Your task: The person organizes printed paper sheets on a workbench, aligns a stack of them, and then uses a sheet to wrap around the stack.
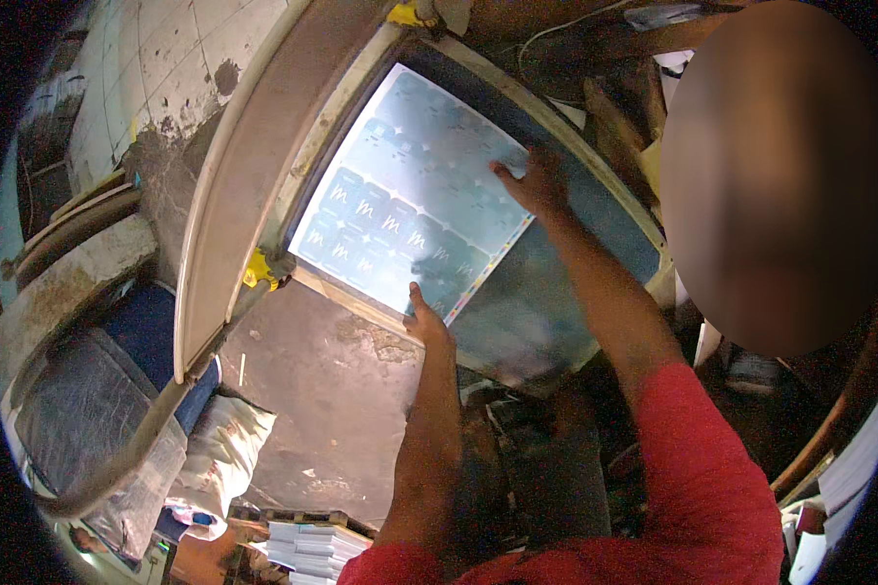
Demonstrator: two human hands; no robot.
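Observation:
A large printed sheet [390, 185] lies tilted over the dark flat panel [527, 302] of a framed unit. It is pale blue-green, with rows of rounded panels and a strip of coloured patches along its right edge. My left hand [427, 320] is at the sheet's near corner, its thumb over the paper and its other fingers mostly hidden. At the right edge, my right hand [541, 185] has its thumb over the print; its fingers are dark and hard to make out. Both hands appear closed on the sheet's edges.
A raised frame [249, 175] stands along the panel's left side, with yellow fittings [257, 270] at the joint. Lower left are a plastic-wrapped bundle [88, 429], a white sack [224, 453] and stacked paper [312, 551]. Wooden boards [619, 127] lean at the right, near a blurred patch.

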